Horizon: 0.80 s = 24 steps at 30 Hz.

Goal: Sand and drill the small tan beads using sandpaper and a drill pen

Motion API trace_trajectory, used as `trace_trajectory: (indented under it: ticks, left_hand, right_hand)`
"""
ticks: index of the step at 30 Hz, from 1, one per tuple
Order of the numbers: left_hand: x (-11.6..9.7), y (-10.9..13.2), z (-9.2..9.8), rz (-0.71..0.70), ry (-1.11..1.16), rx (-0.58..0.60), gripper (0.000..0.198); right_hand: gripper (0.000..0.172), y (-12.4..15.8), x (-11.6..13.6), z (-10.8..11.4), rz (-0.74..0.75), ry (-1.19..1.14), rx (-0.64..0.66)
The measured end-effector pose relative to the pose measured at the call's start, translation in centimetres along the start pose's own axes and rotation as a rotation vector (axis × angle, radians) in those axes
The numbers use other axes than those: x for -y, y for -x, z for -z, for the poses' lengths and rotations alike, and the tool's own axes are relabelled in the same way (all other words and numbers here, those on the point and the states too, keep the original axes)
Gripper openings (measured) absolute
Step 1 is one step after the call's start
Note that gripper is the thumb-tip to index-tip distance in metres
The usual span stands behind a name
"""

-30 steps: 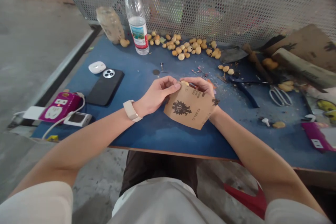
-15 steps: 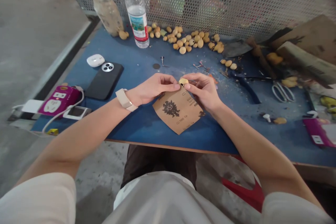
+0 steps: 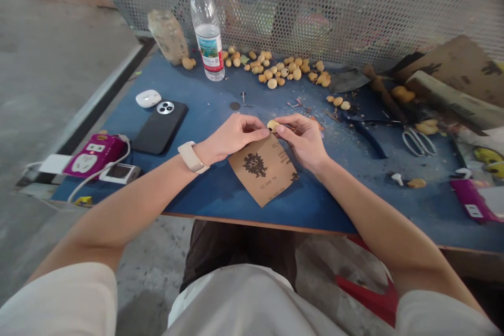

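My left hand [image 3: 241,134] pinches the top edge of a brown sheet of sandpaper [image 3: 263,176], its printed back with a black emblem facing me. Between the thumb and fingers of my right hand [image 3: 303,139] is a small pale-yellow gourd [image 3: 272,126] with a dark hole in it. The gourd sits at the sheet's upper edge, by my left fingertips; whether it touches the grit side is hidden. Beyond my hands lie a dark round disc [image 3: 235,106] and a small metal piece [image 3: 243,97] on the blue table [image 3: 212,189].
Many small gourds [image 3: 271,83] lie along the perforated metal screen [image 3: 334,21], beside a water bottle [image 3: 212,52]. At left are a phone [image 3: 159,128], a white earbud case [image 3: 148,98] and a purple power strip [image 3: 92,157]. Pliers [image 3: 368,136] and scissors [image 3: 418,143] lie at right.
The view has tilted up slightly, showing the bottle's red cap. Both hands keep hold of the sandpaper and gourd, with the gourd turned a little and the sheet shifted slightly left.
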State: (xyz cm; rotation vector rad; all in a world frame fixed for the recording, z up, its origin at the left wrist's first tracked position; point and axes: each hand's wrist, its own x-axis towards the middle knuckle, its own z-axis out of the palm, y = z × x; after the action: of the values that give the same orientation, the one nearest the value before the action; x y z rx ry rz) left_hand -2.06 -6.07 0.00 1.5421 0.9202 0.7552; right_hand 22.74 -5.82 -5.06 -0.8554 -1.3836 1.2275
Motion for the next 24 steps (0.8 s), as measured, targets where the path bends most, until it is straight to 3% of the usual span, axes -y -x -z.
trace_trajectory:
  ticks: [7, 14, 24]
  left_hand:
    - [0.4, 0.0, -0.5, 0.011, 0.024, -0.071, 0.057]
    - [0.8, -0.3, -0.6, 0.037, 0.064, -0.050, 0.058]
    - [1.0, -0.4, -0.5, -0.092, 0.002, -0.049, 0.066]
  right_hand:
    - [0.059, 0.1, -0.2, 0.5, 0.066, 0.119, 0.028]
    - [0.051, 0.6, 1.2, 0.0, 0.096, 0.116, 0.056]
    - [0.055, 0.0, 1.2, 0.5, 0.104, 0.173, 0.068]
